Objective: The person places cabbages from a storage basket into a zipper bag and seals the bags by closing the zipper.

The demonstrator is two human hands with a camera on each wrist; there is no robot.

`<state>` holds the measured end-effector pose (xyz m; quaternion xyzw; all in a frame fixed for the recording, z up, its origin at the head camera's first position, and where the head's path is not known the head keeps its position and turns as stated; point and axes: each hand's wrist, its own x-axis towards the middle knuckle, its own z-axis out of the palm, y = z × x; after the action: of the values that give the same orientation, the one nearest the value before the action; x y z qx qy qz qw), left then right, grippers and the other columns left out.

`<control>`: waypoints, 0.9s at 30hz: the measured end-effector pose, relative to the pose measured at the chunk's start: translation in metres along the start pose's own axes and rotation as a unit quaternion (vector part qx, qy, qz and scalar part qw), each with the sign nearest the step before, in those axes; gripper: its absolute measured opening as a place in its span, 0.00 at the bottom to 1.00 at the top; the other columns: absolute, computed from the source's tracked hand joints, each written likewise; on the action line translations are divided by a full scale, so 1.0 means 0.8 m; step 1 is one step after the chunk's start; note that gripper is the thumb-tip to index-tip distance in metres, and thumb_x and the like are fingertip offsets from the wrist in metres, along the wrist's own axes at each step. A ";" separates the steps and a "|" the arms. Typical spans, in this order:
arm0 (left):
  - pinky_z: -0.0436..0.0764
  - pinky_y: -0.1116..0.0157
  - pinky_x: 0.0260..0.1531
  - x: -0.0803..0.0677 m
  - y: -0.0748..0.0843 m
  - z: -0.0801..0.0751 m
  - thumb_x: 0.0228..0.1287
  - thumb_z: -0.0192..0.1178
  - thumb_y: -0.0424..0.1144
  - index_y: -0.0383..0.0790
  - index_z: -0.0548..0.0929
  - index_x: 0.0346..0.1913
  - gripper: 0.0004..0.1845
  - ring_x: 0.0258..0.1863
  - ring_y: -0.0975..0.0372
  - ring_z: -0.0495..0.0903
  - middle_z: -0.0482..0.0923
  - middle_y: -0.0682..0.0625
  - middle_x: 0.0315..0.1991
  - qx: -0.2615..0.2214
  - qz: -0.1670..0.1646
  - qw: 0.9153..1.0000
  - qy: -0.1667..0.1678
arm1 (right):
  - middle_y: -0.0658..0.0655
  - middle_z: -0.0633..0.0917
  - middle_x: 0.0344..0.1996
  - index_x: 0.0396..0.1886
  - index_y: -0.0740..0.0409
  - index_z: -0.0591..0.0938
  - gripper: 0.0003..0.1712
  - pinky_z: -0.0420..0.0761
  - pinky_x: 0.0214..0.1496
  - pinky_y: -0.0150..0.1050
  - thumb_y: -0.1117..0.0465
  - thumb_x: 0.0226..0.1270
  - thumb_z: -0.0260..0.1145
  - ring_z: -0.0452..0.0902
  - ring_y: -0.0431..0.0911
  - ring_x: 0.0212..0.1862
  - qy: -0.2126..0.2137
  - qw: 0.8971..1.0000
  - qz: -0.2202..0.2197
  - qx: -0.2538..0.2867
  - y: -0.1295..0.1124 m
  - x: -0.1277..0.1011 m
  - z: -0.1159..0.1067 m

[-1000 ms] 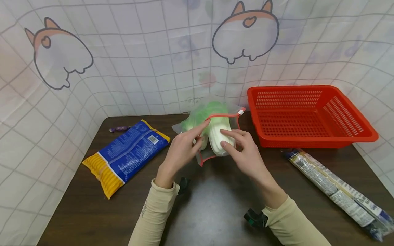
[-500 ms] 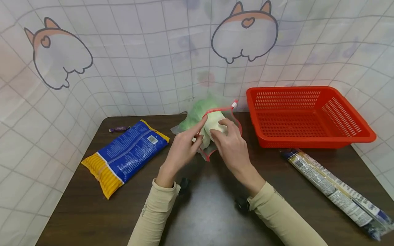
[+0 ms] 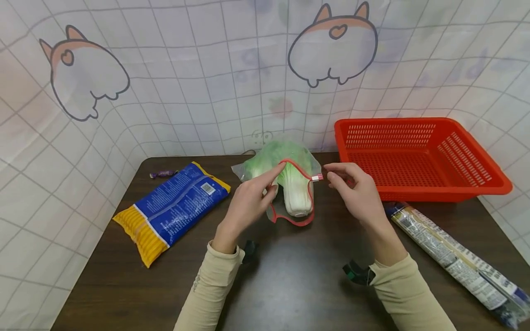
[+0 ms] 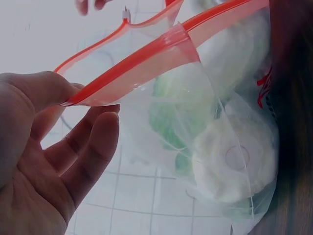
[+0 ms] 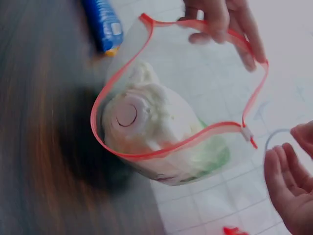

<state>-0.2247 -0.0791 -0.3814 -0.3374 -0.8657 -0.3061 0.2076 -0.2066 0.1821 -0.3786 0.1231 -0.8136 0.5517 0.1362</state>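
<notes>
Brown table (image 3: 290, 285): blue packet (image 3: 174, 204), label prob. unreadable.

clear glossy plastic bag (image 3: 290, 184), matt wooden table (image 3: 290, 280)

The noodle packet (image 3: 459, 259) runs off the head view's lower right corner. Print on the blue snack bag (image 3: 174, 207) is too small to read. The table (image 5: 44, 147) blurs in the right wrist view.

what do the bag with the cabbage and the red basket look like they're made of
The zip bag looks like thin, clear, soft plastic film: the cabbage shows through it, it creases, and its red zip rim bends where the left hand pinches it. The red basket looks like rigid moulded plastic with a slight gloss; its walls and floor are an even grid of small holes.
</notes>
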 end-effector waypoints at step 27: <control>0.68 0.69 0.20 -0.003 0.001 -0.019 0.70 0.53 0.30 0.49 0.70 0.71 0.28 0.21 0.67 0.68 0.76 0.54 0.30 -0.044 0.013 0.999 0.005 | 0.60 0.84 0.37 0.49 0.63 0.83 0.13 0.81 0.43 0.35 0.62 0.69 0.66 0.82 0.47 0.38 -0.070 0.992 0.011 0.109 0.007 0.006 0.003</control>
<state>-0.2202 -0.0895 -0.3715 -0.3556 -0.8459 -0.3432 0.2006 -0.2133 0.1820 -0.3828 0.1667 -0.7577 0.6283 0.0587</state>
